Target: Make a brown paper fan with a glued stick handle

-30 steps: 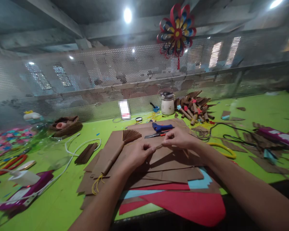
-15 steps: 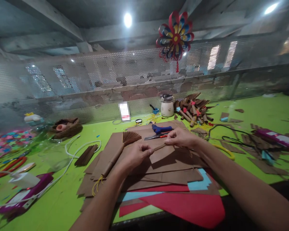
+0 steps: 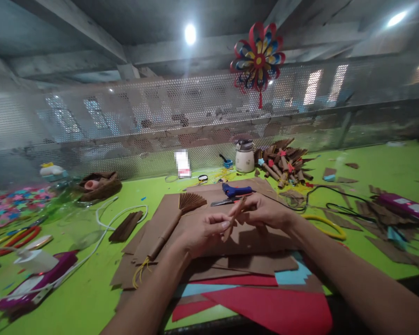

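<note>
Between my two hands is a small piece of brown paper [image 3: 234, 217], tilted upward over the cardboard pile. My left hand [image 3: 209, 230] pinches its lower left side with thumb and fingers. The fingers of my right hand [image 3: 265, 210] are closed on its upper right side. Under both hands lie stacked brown sheets [image 3: 244, 263]. To the left of my left hand rests a brown paper broom-like piece [image 3: 167, 230] with a pleated fan end and yellow strings. A blue glue gun [image 3: 237, 190] and scissors [image 3: 220, 202] lie just beyond my hands.
Red paper [image 3: 282, 307] lies at the front edge. Finished-looking brown rolls [image 3: 286, 163] are heaped at the back right beside a white jar [image 3: 244, 160]. Power strips [image 3: 38, 284] and cables are on the left and right. A perforated screen [image 3: 153, 125] stands behind the table.
The brown paper piece went from lying nearly level between my hands to tilted upright. My hands moved closer together, the right one turning inward around the paper.
</note>
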Action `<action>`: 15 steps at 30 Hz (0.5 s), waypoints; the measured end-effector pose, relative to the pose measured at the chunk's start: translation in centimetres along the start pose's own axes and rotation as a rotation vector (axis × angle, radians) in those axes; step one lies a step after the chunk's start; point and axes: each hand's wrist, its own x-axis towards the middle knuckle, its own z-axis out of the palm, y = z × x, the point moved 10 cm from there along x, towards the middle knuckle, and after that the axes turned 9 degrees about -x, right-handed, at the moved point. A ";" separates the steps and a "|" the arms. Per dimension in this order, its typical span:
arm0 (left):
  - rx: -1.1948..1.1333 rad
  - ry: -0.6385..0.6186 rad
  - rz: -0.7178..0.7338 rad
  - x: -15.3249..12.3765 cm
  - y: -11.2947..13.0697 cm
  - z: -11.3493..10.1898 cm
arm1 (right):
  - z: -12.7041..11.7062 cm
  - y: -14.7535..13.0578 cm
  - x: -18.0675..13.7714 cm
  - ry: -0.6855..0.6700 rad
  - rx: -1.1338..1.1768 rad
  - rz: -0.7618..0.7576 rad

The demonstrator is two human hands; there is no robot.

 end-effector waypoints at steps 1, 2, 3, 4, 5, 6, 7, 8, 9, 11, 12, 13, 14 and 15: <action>0.004 -0.018 -0.016 -0.1 -0.2 0.3 | 0.0 -0.3 0.0 0.016 -0.022 -0.015; 0.007 -0.036 -0.031 -0.1 -0.5 0.7 | 0.0 -0.4 0.0 0.033 -0.036 -0.025; 0.009 -0.054 -0.046 -0.2 -0.7 1.0 | -0.2 -0.4 0.0 0.047 -0.042 -0.026; 0.009 -0.065 -0.063 -0.1 -1.0 1.1 | -0.4 -0.2 0.1 0.063 -0.045 -0.019; 0.005 -0.064 -0.077 -0.1 -1.3 1.1 | -0.6 0.0 0.1 0.085 -0.048 -0.006; -0.005 -0.045 -0.076 0.1 -1.4 0.9 | -1.0 0.3 0.2 0.106 -0.056 0.011; -0.018 -0.008 -0.051 0.3 -1.2 0.4 | -1.3 0.6 0.2 0.126 -0.073 0.026; -0.032 0.044 -0.007 0.5 -0.8 -0.3 | -1.5 0.9 0.2 0.135 -0.100 0.043; -0.042 0.109 0.059 0.7 -0.1 -1.2 | -1.5 1.2 0.2 0.128 -0.139 0.064; -0.014 0.238 0.197 0.5 1.5 -2.8 | -0.9 1.6 0.3 0.067 -0.253 0.110; 0.031 0.304 0.248 0.2 2.2 -3.5 | -0.5 1.8 0.3 0.026 -0.331 0.127; 0.100 0.356 0.283 -0.1 2.9 -3.8 | 0.0 1.9 0.3 -0.012 -0.411 0.135; 0.198 0.390 0.312 -0.4 3.5 -3.9 | 0.4 1.9 0.4 -0.043 -0.486 0.129; 0.343 0.390 0.323 -0.6 4.0 -3.4 | 0.7 1.8 0.5 -0.062 -0.550 0.111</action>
